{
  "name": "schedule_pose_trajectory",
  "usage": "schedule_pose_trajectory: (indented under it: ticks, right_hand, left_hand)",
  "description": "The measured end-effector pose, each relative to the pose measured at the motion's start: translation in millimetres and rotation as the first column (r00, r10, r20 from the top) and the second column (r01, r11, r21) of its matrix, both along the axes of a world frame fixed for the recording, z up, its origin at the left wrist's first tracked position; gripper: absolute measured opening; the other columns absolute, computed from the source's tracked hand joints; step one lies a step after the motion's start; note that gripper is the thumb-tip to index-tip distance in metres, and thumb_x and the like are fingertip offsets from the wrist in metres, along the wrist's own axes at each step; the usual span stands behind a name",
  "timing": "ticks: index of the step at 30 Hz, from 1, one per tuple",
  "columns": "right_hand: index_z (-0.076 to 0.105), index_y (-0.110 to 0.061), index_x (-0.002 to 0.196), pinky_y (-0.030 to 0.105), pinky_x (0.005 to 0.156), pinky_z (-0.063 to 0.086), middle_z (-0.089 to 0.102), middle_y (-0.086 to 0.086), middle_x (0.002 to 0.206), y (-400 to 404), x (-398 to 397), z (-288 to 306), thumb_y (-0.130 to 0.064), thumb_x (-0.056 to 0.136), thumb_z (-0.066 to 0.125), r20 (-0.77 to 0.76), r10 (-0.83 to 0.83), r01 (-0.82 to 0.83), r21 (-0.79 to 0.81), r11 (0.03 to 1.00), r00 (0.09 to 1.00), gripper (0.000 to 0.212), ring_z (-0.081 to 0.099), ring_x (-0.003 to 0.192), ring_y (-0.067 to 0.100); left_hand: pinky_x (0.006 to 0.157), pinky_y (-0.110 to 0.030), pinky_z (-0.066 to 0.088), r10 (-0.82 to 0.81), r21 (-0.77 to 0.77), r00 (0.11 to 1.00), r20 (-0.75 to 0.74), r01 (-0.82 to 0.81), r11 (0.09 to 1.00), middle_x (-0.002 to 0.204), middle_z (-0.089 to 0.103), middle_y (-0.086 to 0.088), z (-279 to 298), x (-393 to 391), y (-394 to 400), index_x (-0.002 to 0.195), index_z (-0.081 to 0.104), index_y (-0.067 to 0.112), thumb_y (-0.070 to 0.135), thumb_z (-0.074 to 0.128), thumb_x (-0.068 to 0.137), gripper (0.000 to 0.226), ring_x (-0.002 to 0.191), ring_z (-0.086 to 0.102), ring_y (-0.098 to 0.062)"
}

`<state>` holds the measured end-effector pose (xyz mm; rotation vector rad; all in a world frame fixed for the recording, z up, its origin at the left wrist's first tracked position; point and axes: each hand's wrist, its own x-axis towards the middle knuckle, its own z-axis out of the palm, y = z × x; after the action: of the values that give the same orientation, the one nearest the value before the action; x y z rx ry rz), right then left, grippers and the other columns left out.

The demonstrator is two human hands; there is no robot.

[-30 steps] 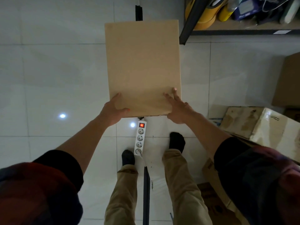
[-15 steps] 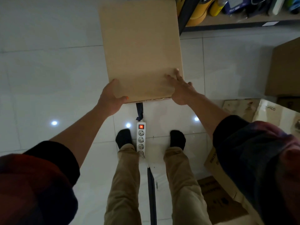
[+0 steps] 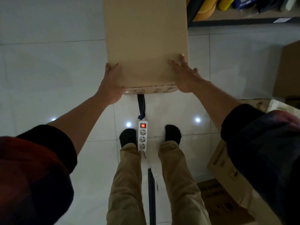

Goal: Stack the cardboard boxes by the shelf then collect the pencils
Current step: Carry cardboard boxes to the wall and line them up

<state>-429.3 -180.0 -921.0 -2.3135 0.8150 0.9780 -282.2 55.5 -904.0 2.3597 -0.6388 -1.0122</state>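
A large plain cardboard box (image 3: 146, 39) fills the upper middle of the view, its far end cut off by the top edge. My left hand (image 3: 110, 83) grips its near-left corner, fingers over the side edge and thumb along the front edge. My right hand (image 3: 183, 73) lies on the near-right corner with straight fingers spread flat on the top face. The box's far right corner reaches the dark post of the shelf (image 3: 193, 12). I see no pencils.
A white power strip (image 3: 142, 138) with a lit red switch lies on the tiled floor between my feet, its dark cable running under the box. More cardboard boxes (image 3: 227, 176) sit at the right. Yellow items (image 3: 206, 8) stand on the shelf's bottom board.
The box has moved forward and up in view toward the shelf post, both hands going with it. My feet have stepped forward beside the power strip.
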Motion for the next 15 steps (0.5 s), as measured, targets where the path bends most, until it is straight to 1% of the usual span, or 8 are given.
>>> schedule_pose_trajectory:
  ticks: [2,3,5,8,10,12,14,15]
  right_hand:
    - [-0.006,-0.044,0.153,0.059,0.118,0.009,-0.025,-0.004,0.161,-10,6,4,0.002,0.090,0.041,-0.002,0.003,-0.003,-0.003,1.000,1.000,0.091,0.008,0.149,0.041]
    - [-0.003,-0.045,0.153,0.059,0.119,0.009,-0.024,-0.005,0.161,-12,9,7,0.002,0.090,0.040,-0.003,-0.020,0.020,0.002,1.000,1.000,0.089,0.007,0.149,0.041]
    - [0.003,-0.047,0.153,0.058,0.119,0.011,-0.020,-0.010,0.162,-14,12,18,0.002,0.089,0.038,0.002,-0.102,0.102,-0.003,0.995,0.995,0.088,0.009,0.148,0.041]
    - [0.008,-0.038,0.156,0.051,0.115,0.022,-0.011,-0.006,0.164,-4,5,28,-0.005,0.089,0.045,0.051,-0.271,0.274,-0.070,0.959,0.961,0.083,0.020,0.144,0.041]
    - [0.010,-0.032,0.155,0.046,0.110,0.036,0.006,0.007,0.163,2,-2,25,-0.011,0.087,0.051,0.111,-0.425,0.430,-0.023,0.903,0.898,0.082,0.034,0.136,0.042]
    - [0.015,-0.034,0.152,0.040,0.095,0.047,0.033,0.013,0.147,6,-7,25,-0.015,0.084,0.052,0.137,-0.537,0.527,0.101,0.844,0.833,0.080,0.048,0.120,0.039]
    - [0.021,-0.034,0.151,0.034,0.083,0.047,0.045,0.013,0.136,5,-1,32,-0.016,0.085,0.049,0.154,-0.606,0.584,0.167,0.794,0.780,0.074,0.050,0.107,0.031]
    - [0.024,-0.032,0.151,0.034,0.083,0.048,0.048,0.012,0.135,3,2,37,-0.015,0.087,0.047,0.176,-0.625,0.600,0.177,0.780,0.760,0.070,0.050,0.107,0.030]
  left_hand:
    - [0.106,-0.024,0.033,-0.033,-0.016,0.999,0.037,0.033,0.999,0.147,0.028,-0.019,-1,3,-8,0.147,0.027,0.004,-0.008,0.059,0.082,0.073,0.133,0.037,-0.029]
    - [0.104,-0.024,0.034,-0.037,-0.016,0.998,0.052,0.038,0.999,0.146,0.030,-0.017,1,4,-10,0.147,0.027,0.005,-0.008,0.054,0.085,0.069,0.130,0.040,-0.027]
    - [0.110,-0.031,0.033,-0.013,0.013,0.998,0.057,0.012,1.000,0.155,0.025,-0.011,3,5,-13,0.152,0.021,0.009,-0.005,0.052,0.090,0.071,0.133,0.040,-0.023]
    - [0.120,-0.036,0.019,0.013,0.087,0.999,0.052,-0.018,0.996,0.163,0.008,-0.010,2,-1,-10,0.156,0.010,0.011,0.003,0.056,0.094,0.077,0.148,0.019,-0.025]
    - [0.118,-0.035,0.025,0.097,0.111,0.995,0.037,-0.100,0.989,0.163,0.006,-0.012,2,-8,-9,0.156,0.010,0.018,0.005,0.059,0.091,0.083,0.148,0.019,-0.027]
    - [0.110,-0.034,0.034,0.128,0.132,0.992,0.009,-0.128,0.983,0.161,0.004,-0.012,3,-17,-12,0.155,0.014,0.027,0.009,0.064,0.088,0.086,0.140,0.033,-0.029]
    - [0.112,-0.036,0.034,0.076,0.152,0.997,-0.008,-0.073,0.986,0.161,0.001,-0.011,1,-17,-14,0.154,0.021,0.030,0.016,0.069,0.085,0.085,0.139,0.034,-0.032]
    - [0.114,-0.037,0.032,0.070,0.168,0.997,-0.031,-0.063,0.984,0.161,-0.003,-0.011,0,-14,-15,0.154,0.022,0.031,0.019,0.071,0.085,0.086,0.140,0.032,-0.033]
